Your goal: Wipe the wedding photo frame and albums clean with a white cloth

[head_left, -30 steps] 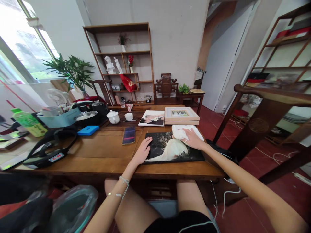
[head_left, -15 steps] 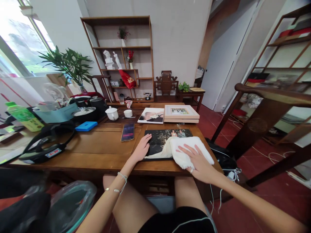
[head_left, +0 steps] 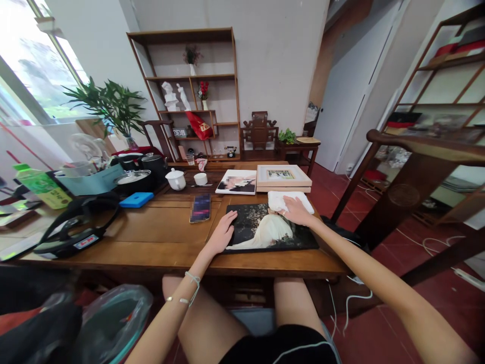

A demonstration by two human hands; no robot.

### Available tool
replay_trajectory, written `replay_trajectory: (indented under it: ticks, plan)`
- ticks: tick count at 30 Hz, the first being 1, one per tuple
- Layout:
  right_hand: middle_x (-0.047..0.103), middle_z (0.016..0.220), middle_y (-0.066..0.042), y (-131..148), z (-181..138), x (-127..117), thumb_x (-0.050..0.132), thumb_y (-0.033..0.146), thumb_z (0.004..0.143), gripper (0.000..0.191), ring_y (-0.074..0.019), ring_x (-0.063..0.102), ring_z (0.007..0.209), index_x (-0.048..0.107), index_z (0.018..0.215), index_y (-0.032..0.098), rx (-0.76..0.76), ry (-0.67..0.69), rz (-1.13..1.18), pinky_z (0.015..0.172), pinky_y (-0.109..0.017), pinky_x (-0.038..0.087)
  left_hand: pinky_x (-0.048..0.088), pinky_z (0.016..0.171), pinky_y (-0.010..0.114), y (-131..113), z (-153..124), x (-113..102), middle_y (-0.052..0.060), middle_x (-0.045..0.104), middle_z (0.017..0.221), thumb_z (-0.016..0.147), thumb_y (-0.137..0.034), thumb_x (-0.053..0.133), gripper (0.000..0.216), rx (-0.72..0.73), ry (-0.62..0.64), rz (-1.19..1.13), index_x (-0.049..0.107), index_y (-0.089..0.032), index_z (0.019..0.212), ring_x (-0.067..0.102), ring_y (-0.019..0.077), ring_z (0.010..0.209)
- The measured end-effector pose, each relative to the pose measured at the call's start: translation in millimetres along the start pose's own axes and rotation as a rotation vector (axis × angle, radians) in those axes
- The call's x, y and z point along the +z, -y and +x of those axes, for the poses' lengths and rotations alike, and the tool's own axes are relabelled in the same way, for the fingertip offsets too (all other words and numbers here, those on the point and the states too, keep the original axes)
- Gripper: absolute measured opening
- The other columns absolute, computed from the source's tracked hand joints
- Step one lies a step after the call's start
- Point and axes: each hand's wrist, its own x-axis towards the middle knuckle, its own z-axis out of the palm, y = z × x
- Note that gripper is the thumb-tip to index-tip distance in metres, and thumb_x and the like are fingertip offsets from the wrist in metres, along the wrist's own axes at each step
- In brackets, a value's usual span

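A dark photo print [head_left: 250, 225] with a white gown in it lies flat near the table's front edge. My left hand [head_left: 223, 232] rests on its left edge, fingers stretched out and holding nothing. Along the print's far right side, my right hand [head_left: 297, 211] has hold of a folded white cloth [head_left: 278, 200], pressing it down from above. The cloth and that hand cover the print's upper right corner.
Behind the print are a white picture panel [head_left: 237, 182] and a pale framed picture [head_left: 284, 174]. A phone [head_left: 200, 208] lies to the left, beyond it a blue box [head_left: 137, 199] and a black headset [head_left: 81, 227]. A wooden chair [head_left: 401, 192] stands at right.
My right hand has moved the white cloth away from me, from the print's lower right to its far edge, uncovering the gown. My left hand stays on the left edge.
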Motion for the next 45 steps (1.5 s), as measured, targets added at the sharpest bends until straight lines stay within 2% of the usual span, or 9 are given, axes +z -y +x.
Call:
replay_trajectory:
  ticks: [4, 11, 14, 18, 24, 29, 38, 41, 45]
  plan:
    - [0.031, 0.15, -0.009, 18.9, -38.0, 3.1, 0.039, 0.032, 0.087, 0.058, -0.0316, 0.019, 0.139, 0.036, 0.143, 0.019, -0.113, -0.002, -0.021, 0.11, -0.056, 0.009, 0.02, 0.117, 0.044, -2.0, 0.3, -0.2, 0.009, 0.045, 0.142, 0.084, -0.014, 0.037, 0.047, -0.005, -0.017, -0.004, 0.05, -0.018, 0.13, 0.034, 0.02, 0.136]
    - [0.02, 0.155, -0.002, 78.2, -120.3, 0.7, 0.05, 0.027, 0.077, 0.075, -0.0292, 0.008, 0.142, 0.022, 0.148, 0.027, -0.394, 0.059, 0.019, 0.11, -0.057, 0.0, 0.02, 0.117, 0.045, -4.4, -0.6, -1.5, 0.009, 0.043, 0.143, 0.085, -0.015, 0.036, 0.048, -0.017, 0.002, -0.005, 0.049, -0.018, 0.131, 0.033, 0.0197, 0.137]
    - [0.024, 0.153, -0.004, 76.0, -105.0, 0.0, 0.048, 0.028, 0.079, 0.071, -0.0273, 0.01, 0.142, 0.027, 0.147, 0.022, -0.364, 0.076, 0.04, 0.112, -0.054, 0.004, 0.02, 0.117, 0.045, -3.2, -1.3, -1.1, 0.009, 0.042, 0.144, 0.086, -0.016, 0.036, 0.047, -0.006, 0.016, -0.012, 0.049, -0.018, 0.132, 0.032, 0.0199, 0.138]
    - [0.028, 0.152, -0.007, 48.3, -46.1, 2.8, 0.043, 0.031, 0.083, 0.059, -0.0289, 0.014, 0.141, 0.04, 0.14, 0.018, -0.205, 0.05, 0.015, 0.111, -0.054, 0.011, 0.02, 0.117, 0.045, -0.6, -1.6, -0.1, 0.009, 0.042, 0.144, 0.086, -0.016, 0.037, 0.047, 0.0, 0.008, -0.022, 0.049, -0.019, 0.131, 0.032, 0.02, 0.138]
    - [0.032, 0.15, -0.01, 23.6, 10.7, 3.6, 0.035, 0.036, 0.089, 0.056, -0.0287, 0.02, 0.139, 0.036, 0.142, 0.015, -0.05, 0.03, -0.017, 0.11, -0.053, 0.012, 0.02, 0.117, 0.045, 1.2, -0.2, 0.3, 0.009, 0.044, 0.143, 0.085, -0.015, 0.037, 0.047, 0.007, -0.014, -0.011, 0.05, -0.018, 0.13, 0.034, 0.02, 0.137]
    - [0.031, 0.15, -0.009, 34.9, -3.2, 5.2, 0.037, 0.035, 0.088, 0.056, -0.0316, 0.014, 0.14, 0.038, 0.141, 0.017, -0.057, 0.037, -0.034, 0.11, -0.056, 0.007, 0.02, 0.117, 0.046, -0.3, 0.0, 0.3, 0.008, 0.044, 0.143, 0.085, -0.015, 0.037, 0.048, 0.002, -0.006, -0.008, 0.05, -0.02, 0.131, 0.033, 0.0199, 0.137]
    - [0.015, 0.156, -0.003, 92.6, -113.3, 5.5, 0.052, 0.028, 0.074, 0.081, -0.0324, 0.004, 0.141, 0.02, 0.149, 0.027, -0.401, 0.101, -0.019, 0.109, -0.06, -0.002, 0.02, 0.117, 0.046, -4.9, -0.5, -1.5, 0.008, 0.043, 0.143, 0.085, -0.015, 0.036, 0.048, -0.012, 0.003, -0.01, 0.049, -0.02, 0.132, 0.033, 0.0202, 0.137]
    - [0.018, 0.155, -0.003, 96.0, -111.4, -1.1, 0.05, 0.028, 0.076, 0.078, -0.0302, 0.004, 0.142, 0.022, 0.148, 0.025, -0.393, 0.112, 0.0, 0.11, -0.057, 0.0, 0.02, 0.117, 0.046, -5.2, -0.7, -1.2, 0.009, 0.042, 0.144, 0.085, -0.015, 0.037, 0.049, -0.021, 0.007, -0.018, 0.049, -0.019, 0.132, 0.032, 0.0208, 0.137]
    - [0.025, 0.153, -0.006, 86.4, -64.9, -4.1, 0.045, 0.03, 0.081, 0.066, -0.0284, 0.009, 0.141, 0.031, 0.145, 0.019, -0.31, 0.099, 0.004, 0.111, -0.055, 0.007, 0.019, 0.117, 0.047, -5.2, -0.7, -1.2, 0.01, 0.041, 0.145, 0.085, -0.016, 0.037, 0.048, -0.028, 0.022, -0.018, 0.049, -0.017, 0.131, 0.032, 0.0215, 0.138]
